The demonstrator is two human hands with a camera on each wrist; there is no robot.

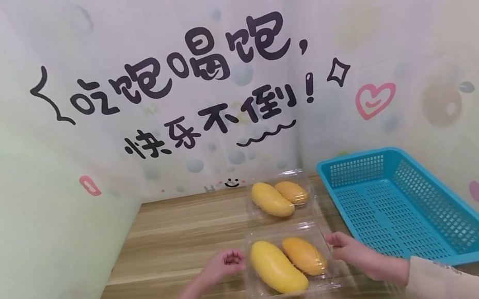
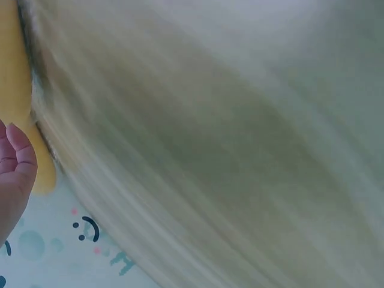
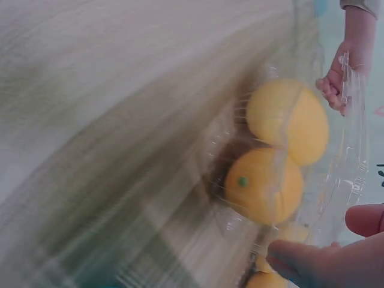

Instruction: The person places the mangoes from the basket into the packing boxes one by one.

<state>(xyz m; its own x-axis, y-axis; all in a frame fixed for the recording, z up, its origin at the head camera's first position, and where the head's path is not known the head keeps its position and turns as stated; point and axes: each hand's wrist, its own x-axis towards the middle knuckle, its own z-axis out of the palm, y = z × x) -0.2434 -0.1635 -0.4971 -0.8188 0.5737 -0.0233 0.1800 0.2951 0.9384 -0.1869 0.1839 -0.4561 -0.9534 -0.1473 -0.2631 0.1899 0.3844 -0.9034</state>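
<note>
A clear plastic fruit box [image 1: 253,293] lies on the table in front of me, with a large yellow mango [image 1: 278,269] and a smaller orange one [image 1: 305,256] inside. My left hand [image 1: 224,265] has its fingers curled at the left edge of the box's clear lid. At the right edge, my right hand [image 1: 355,256] holds the lid between thumb and fingers. From the right wrist, the lid [image 3: 354,150] stands up over the mangoes [image 3: 264,186]; the fingers' exact contact with it is hard to make out. The left wrist view catches only part of the left hand [image 2: 15,174].
Behind the front box sits a second clear box [image 1: 255,220] holding two mangoes [image 1: 272,199]. A blue perforated basket [image 1: 455,206] stands on the right of the wood-grain table [image 1: 177,232]. A printed cloth [image 1: 205,170] hangs close around the back and sides.
</note>
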